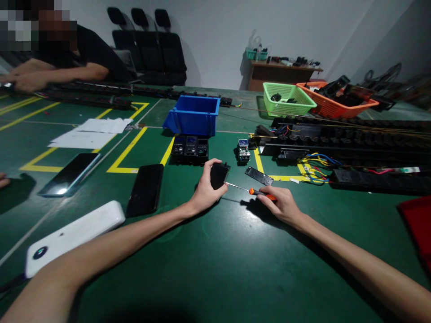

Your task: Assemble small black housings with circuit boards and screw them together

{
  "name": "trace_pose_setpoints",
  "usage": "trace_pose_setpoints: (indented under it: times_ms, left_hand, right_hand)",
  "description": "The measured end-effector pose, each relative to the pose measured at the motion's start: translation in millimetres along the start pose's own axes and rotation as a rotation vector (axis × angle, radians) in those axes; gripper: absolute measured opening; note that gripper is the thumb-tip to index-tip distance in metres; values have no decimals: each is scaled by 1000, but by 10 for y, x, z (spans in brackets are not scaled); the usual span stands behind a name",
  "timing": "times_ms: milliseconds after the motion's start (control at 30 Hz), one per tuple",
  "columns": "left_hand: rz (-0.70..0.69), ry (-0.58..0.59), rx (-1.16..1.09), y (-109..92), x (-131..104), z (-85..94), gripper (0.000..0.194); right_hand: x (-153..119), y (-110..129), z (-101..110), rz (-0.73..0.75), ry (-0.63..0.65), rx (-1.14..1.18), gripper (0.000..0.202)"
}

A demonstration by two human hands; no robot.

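My left hand (pixel 208 187) is closed around a small black plastic housing (pixel 218 176), lifted a little over the green table. In my right hand (pixel 281 202) is a screwdriver (pixel 254 192) with an orange and black handle. Its thin shaft points left, and the tip meets the lower right edge of the housing or ends very close to it. Just beyond the shaft lies a flat black cover plate (pixel 258 175). Farther back stands a small circuit board module (pixel 243 150) with metal connectors. Several black modules (pixel 190 149) sit side by side behind my left hand.
A blue bin (pixel 195 115) stands behind the black modules. Two phones, one black (pixel 145 189), and a white device (pixel 76 235) lie left. Long black rails with wires (pixel 323 141) run along the right, before green (pixel 288 107) and orange baskets (pixel 350 107). Another person (pixel 90 54) works far left.
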State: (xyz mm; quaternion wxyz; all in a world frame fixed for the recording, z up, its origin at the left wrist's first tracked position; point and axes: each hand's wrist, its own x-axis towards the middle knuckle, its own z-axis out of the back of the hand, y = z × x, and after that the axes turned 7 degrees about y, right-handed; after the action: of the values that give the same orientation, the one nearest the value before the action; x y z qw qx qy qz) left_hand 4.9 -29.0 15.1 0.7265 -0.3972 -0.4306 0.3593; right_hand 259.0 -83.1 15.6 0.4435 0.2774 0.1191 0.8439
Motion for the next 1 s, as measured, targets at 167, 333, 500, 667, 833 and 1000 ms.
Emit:
trace_pose_setpoints:
  times_ms: [167,333,500,667,833,1000]
  left_hand:
    - [8,34,27,-6,-12,3,66]
    - [-5,43,48,-13,-10,5,65]
    - [2,74,29,-14,-10,7,63]
    - [-7,81,57,8,-17,11,61]
    - [9,86,57,7,-27,16,61]
    - [19,66,70,1,-29,22,60]
  right_hand:
    - [19,5,31,-76,51,70,29]
    - [-2,4,-3,-49,-43,81,20]
    - [-45,-30,-63,147,-194,10,12]
    - [-61,-64,-84,205,-220,-50,12]
    - [-69,13,-74,131,-158,-10,8]
    - [4,195,28,-218,-8,325,18]
